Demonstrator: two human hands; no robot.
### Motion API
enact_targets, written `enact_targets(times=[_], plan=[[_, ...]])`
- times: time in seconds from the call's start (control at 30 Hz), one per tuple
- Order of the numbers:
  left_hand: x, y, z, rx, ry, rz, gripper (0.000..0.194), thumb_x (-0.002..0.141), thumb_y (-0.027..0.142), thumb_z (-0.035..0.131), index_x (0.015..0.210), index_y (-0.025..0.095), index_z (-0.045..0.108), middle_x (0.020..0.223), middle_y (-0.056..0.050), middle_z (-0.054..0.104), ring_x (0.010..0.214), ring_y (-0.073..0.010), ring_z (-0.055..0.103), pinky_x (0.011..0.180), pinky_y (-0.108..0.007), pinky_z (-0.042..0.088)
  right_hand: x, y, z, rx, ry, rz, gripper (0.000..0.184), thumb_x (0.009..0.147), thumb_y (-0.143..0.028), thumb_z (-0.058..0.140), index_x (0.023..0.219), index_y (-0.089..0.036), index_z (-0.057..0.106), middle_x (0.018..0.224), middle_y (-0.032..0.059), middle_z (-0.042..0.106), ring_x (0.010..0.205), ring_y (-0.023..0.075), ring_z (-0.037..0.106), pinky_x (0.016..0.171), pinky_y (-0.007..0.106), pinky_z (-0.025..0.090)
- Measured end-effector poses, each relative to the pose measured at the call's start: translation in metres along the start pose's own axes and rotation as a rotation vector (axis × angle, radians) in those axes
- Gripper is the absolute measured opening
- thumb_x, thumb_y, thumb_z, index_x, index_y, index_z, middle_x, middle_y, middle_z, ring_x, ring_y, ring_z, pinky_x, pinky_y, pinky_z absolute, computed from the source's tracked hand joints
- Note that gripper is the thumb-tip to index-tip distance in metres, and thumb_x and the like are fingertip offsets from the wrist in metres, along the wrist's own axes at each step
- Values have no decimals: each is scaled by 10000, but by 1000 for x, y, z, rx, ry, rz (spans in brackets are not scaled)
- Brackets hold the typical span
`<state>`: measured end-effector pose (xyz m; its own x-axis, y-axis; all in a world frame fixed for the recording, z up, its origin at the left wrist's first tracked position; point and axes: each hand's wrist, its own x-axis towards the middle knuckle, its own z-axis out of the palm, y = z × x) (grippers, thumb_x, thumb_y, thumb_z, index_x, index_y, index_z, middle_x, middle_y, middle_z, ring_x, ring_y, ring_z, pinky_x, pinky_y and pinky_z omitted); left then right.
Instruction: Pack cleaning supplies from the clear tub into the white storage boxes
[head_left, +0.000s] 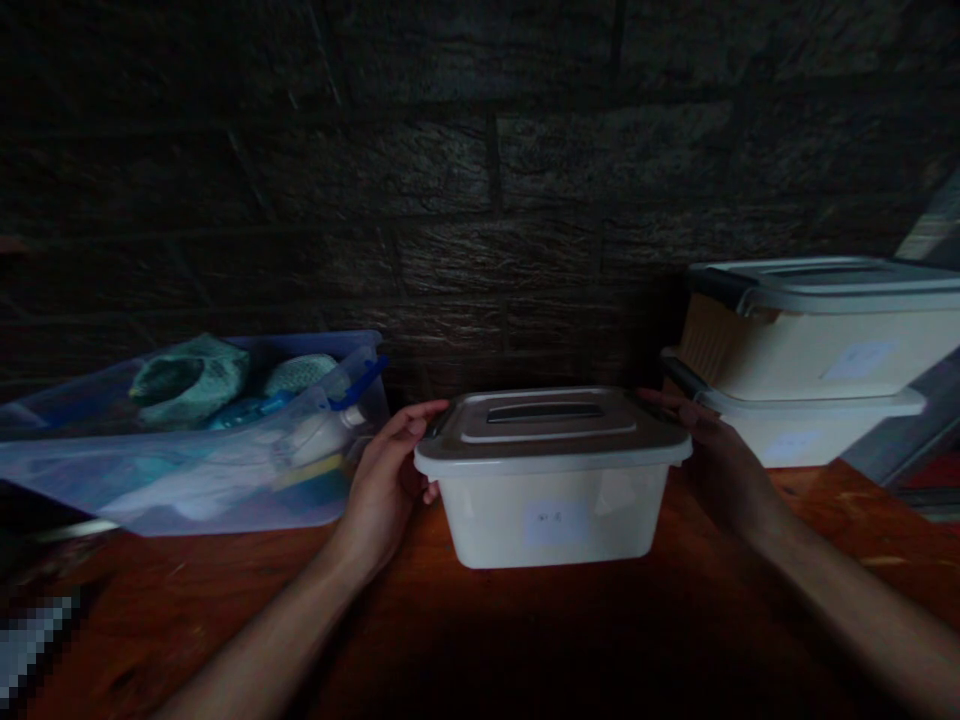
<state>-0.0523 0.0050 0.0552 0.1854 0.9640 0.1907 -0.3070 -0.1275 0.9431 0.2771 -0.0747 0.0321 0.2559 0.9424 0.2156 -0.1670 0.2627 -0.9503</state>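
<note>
White plastic, lidded and labelled (the writing is too small to read), the box (pixel 555 510) sits at six o'clock on the wooden bench (pixel 480 640), left hand (pixel 390 460) and right hand (pixel 712 455) at its ends, each grip partly spread against the lid's edge.

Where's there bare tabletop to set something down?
Bare wood shows before the middle box, between the forearms, though dimly; more lies between the right forearm and stacked boxes. Crowded: the middle box's ends, by the left hand and right hand.
</note>
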Motion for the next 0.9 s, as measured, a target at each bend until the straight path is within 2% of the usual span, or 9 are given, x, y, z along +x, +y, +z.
enact_targets(times=[0.1,0.2,0.27,0.37,0.5,0.67,0.9], plan=[[0,0,0,-6,35,-15,476,803,343,699,1251,185,664,806,4,652,476,-89,477,364,-198,354,5,9,-10,-33,14,5,479,881,-421,691,1342,-291,677,1078,65,771,833,265,707,661,364,523],[2,-2,-2,16,41,-33,566,763,319,719,1301,165,632,913,-19,709,494,-97,519,388,-215,373,8,16,-15,-56,29,-3,572,851,-371,714,1411,-287,632,1334,74,711,1081,303,706,804,381,554],[3,-3,-2,29,40,-36,572,753,328,740,1284,142,638,960,-37,732,593,-130,607,476,-228,434,7,16,-14,-60,27,11,593,842,-361,719,1422,-282,624,1392,73,683,1197,321,671,866,388,554],[3,-6,-3,46,10,-52,557,770,359,765,1266,130,654,1025,-57,750,788,-185,680,649,-244,486,3,13,-9,-60,29,18,572,836,-363,732,1396,-289,643,1375,55,697,1258,322,643,909,385,546],[2,-8,-6,93,-65,-63,486,829,377,759,1250,151,671,1036,-45,744,819,-174,657,688,-236,466,-1,8,-2,-83,12,-4,448,874,-408,735,1307,-292,710,1306,42,734,1183,294,680,904,345,535],[3,-7,-8,135,-69,-111,452,861,407,746,1237,168,668,997,-31,728,814,-168,646,695,-238,467,-5,-1,9,-105,22,31,440,861,-457,773,1259,-274,729,1173,50,776,1002,254,727,817,309,542],[2,-1,-11,167,-101,-136,397,865,428,750,1162,171,688,990,-38,728,817,-179,656,706,-255,475,-2,-14,18,-23,-41,208,344,824,-438,830,1053,-187,777,844,46,769,681,150,677,585,223,499]])
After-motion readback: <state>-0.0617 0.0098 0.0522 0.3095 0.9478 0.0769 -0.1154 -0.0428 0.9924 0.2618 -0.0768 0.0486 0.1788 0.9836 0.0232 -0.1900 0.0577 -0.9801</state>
